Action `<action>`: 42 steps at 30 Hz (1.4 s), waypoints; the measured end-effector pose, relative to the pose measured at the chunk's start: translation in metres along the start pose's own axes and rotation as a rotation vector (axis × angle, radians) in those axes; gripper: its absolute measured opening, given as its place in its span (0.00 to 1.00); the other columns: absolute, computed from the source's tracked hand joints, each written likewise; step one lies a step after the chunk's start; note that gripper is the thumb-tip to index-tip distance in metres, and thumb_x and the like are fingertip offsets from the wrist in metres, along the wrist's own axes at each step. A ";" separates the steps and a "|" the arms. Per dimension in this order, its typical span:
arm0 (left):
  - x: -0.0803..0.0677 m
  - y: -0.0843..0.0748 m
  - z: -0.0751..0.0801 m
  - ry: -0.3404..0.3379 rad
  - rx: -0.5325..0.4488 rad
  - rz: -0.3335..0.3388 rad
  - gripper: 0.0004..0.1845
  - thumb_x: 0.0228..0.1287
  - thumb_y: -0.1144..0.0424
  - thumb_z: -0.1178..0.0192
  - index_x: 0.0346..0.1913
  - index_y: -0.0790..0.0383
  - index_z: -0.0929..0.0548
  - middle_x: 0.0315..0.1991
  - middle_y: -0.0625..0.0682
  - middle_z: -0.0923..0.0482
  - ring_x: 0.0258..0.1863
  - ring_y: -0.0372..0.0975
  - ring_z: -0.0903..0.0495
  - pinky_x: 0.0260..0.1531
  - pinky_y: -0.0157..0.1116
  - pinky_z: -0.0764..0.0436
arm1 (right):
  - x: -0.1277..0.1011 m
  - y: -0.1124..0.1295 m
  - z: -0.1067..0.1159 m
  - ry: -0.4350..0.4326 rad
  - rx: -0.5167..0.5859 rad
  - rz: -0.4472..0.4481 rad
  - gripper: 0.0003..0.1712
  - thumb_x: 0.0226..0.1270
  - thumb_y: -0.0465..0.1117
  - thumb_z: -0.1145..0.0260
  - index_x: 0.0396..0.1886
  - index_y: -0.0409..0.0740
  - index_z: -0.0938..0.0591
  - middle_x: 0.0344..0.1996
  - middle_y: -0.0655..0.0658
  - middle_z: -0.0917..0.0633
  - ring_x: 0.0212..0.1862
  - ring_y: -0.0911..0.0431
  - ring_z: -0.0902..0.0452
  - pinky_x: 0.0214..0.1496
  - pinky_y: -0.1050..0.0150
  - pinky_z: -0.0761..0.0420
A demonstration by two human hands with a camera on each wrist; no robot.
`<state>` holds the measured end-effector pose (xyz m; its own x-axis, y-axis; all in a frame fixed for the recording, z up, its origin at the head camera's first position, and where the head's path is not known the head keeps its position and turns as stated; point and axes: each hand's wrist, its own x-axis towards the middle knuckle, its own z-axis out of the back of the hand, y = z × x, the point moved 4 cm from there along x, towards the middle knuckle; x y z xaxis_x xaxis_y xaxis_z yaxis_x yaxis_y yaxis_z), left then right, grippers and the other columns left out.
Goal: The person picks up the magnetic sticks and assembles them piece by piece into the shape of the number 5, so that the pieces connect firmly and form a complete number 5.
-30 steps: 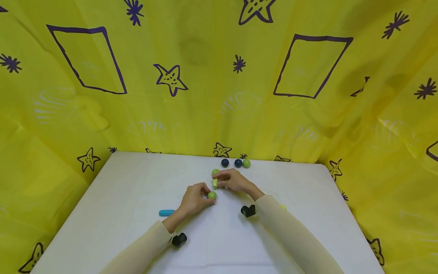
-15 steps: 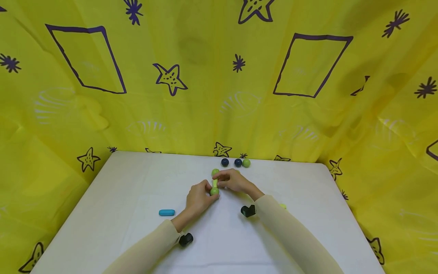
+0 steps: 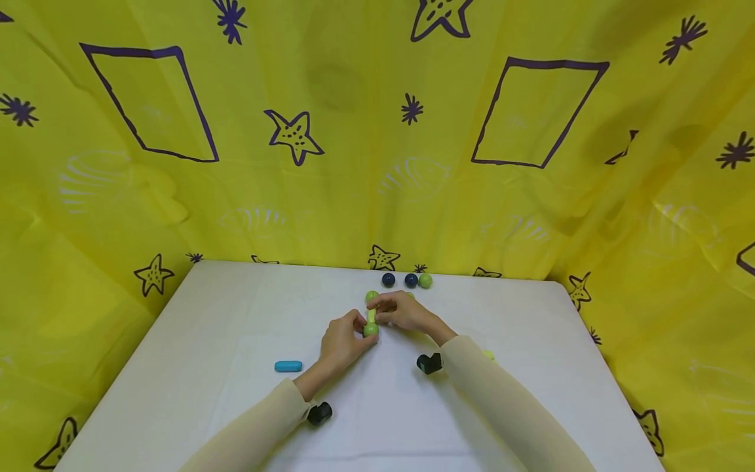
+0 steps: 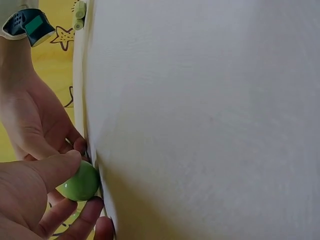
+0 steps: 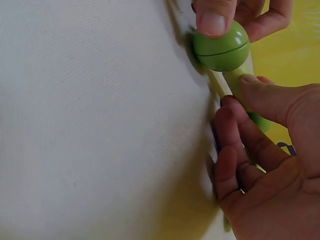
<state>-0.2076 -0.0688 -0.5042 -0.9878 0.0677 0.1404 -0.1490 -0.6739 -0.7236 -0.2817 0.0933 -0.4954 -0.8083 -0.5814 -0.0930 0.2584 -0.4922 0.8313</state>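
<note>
My left hand [image 3: 344,341] pinches a glossy green ball [image 3: 370,330] between thumb and fingers, low over the white table. The ball sits against the near end of a pale green rod [image 3: 371,316]. On that rod the thumb and fingers of my right hand [image 3: 404,309] keep a pinch, which the right wrist view shows from close by. At the rod's far end is a second green ball [image 3: 371,296], partly covered by the right fingers. In the left wrist view the held ball [image 4: 82,182] shows between the fingers, and the rod is hidden there.
Along the table's back edge lie two dark blue balls [image 3: 388,280] and a green ball [image 3: 425,280]. Another green piece [image 3: 410,295] peeks out behind the right hand. A blue rod [image 3: 288,366] lies left of the left wrist. The right sleeve partly hides a yellow-green piece [image 3: 488,354].
My left hand has moved slightly right and away from me, bringing its green ball up against the rod's near end. During the last half second both hands stay nearly still.
</note>
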 end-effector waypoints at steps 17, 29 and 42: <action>0.000 -0.001 0.004 0.039 -0.015 0.021 0.16 0.55 0.57 0.22 0.42 0.56 0.18 0.35 0.49 0.13 0.33 0.40 0.20 0.32 0.39 0.24 | -0.057 0.016 0.061 0.095 -0.235 0.025 0.21 0.74 0.36 0.34 0.65 0.43 0.21 0.53 0.37 0.14 0.49 0.45 0.16 0.51 0.52 0.17; 0.001 0.002 0.006 0.070 -0.036 -0.036 0.15 0.58 0.61 0.24 0.44 0.57 0.17 0.37 0.51 0.14 0.25 0.36 0.27 0.26 0.35 0.28 | -0.111 0.004 0.093 0.126 -0.283 0.049 0.23 0.72 0.32 0.33 0.65 0.40 0.22 0.51 0.35 0.14 0.47 0.45 0.16 0.51 0.53 0.18; 0.004 0.002 0.008 0.093 -0.046 -0.037 0.14 0.58 0.62 0.23 0.42 0.56 0.18 0.36 0.50 0.14 0.25 0.37 0.27 0.27 0.36 0.27 | -0.148 -0.027 0.108 0.214 -0.279 -0.019 0.19 0.70 0.32 0.31 0.60 0.39 0.18 0.48 0.39 0.14 0.47 0.45 0.18 0.53 0.47 0.19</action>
<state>-0.2117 -0.0760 -0.5000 -0.9812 0.1613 0.1062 -0.1856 -0.6352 -0.7497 -0.2263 0.2620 -0.4447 -0.6929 -0.6784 -0.2443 0.4026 -0.6450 0.6495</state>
